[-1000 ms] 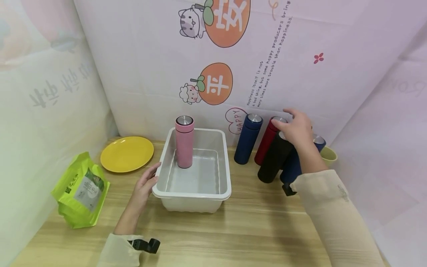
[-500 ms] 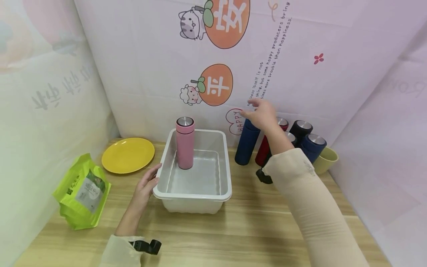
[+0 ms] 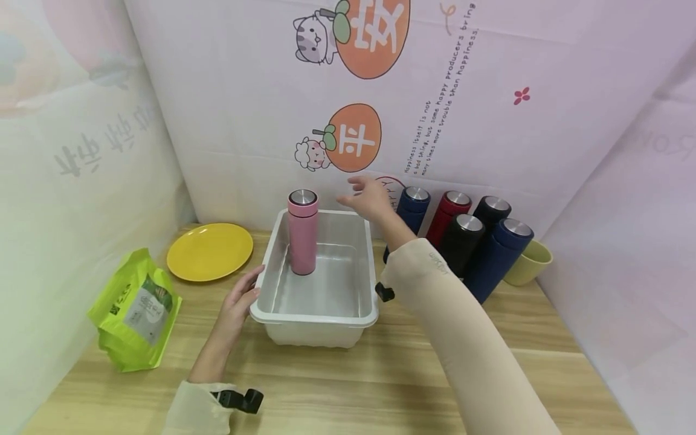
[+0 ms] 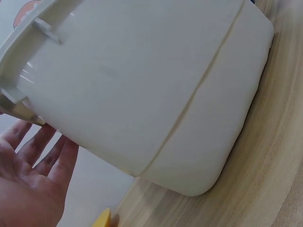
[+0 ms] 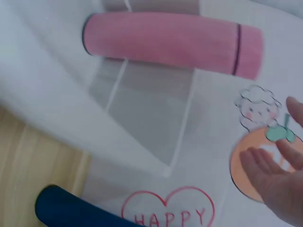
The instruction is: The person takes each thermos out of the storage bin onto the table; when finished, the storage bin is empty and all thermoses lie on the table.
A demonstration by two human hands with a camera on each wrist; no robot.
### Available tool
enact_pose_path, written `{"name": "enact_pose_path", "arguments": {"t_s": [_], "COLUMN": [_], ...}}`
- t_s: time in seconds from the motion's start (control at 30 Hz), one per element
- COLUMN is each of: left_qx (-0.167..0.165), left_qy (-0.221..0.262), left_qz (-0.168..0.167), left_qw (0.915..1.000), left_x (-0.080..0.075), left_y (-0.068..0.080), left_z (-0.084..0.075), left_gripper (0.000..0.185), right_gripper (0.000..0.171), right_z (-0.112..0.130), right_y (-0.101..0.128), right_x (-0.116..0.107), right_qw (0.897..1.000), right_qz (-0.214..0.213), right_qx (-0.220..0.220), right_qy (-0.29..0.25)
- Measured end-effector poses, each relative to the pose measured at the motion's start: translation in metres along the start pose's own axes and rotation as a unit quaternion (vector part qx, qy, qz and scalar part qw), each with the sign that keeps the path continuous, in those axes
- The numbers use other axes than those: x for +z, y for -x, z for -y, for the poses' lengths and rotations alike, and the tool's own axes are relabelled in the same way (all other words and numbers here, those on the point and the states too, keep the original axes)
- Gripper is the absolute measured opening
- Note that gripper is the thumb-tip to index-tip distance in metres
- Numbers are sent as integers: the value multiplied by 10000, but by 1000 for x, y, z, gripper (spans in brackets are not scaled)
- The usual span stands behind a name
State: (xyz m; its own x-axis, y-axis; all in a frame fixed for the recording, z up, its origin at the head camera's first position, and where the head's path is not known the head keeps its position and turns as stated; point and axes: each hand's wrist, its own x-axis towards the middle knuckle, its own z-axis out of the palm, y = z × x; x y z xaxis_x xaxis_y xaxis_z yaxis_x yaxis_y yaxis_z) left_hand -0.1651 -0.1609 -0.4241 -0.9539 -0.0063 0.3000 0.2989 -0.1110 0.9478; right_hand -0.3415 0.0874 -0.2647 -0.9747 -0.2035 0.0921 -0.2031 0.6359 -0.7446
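Note:
A pink thermos bottle (image 3: 302, 235) with a silver lid top stands inside the white plastic tub (image 3: 312, 332), toward its back left. My left hand (image 3: 237, 302) rests against the tub's left side, its extended fingers (image 4: 61, 165) touching the wall just below the rim. My right hand (image 3: 370, 198) hangs in the air above the tub's back right corner, holding nothing. In the right wrist view, its fingers (image 5: 258, 170) are spread apart from the pink bottle. A blue thermos bottle (image 3: 414, 208) stands right of the tub, partly hidden behind my right arm.
Right of the tub, a red bottle (image 3: 448, 217), two black bottles (image 3: 462, 241) and another blue one (image 3: 497, 260) stand close together. A pale green cup (image 3: 528, 264) is behind them. Left are a yellow plate (image 3: 209, 252) and a bright green pouch (image 3: 138, 314).
My right hand has moved left from above the bottle group, past the blue bottle, to near the pink one. The left hand and the tub have stayed put.

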Motion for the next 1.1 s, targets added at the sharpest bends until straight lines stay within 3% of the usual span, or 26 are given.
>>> {"name": "enact_pose_path", "arguments": {"t_s": [0.23, 0.53, 0.8, 1.1], "left_qx": [82, 132, 80, 87], "left_qy": [50, 81, 34, 36], "left_qz": [-37, -60, -131, -134], "left_qw": [9999, 9999, 9999, 9999], "left_x": [0, 1, 3, 2], "left_y": [0, -2, -1, -3], "left_z": [1, 1, 2, 4], "left_gripper": [46, 44, 45, 45], "right_gripper": [65, 67, 75, 72], "right_z": [9, 19, 12, 12], "right_y": [-10, -11, -12, -12], "right_x": [35, 67, 85, 93], "right_qw": [9970, 9957, 9933, 9934], "right_qz": [251, 63, 40, -154], "right_qx": [-87, -32, -231, -419], "right_qy": [-730, -926, -1133, -1061]}}
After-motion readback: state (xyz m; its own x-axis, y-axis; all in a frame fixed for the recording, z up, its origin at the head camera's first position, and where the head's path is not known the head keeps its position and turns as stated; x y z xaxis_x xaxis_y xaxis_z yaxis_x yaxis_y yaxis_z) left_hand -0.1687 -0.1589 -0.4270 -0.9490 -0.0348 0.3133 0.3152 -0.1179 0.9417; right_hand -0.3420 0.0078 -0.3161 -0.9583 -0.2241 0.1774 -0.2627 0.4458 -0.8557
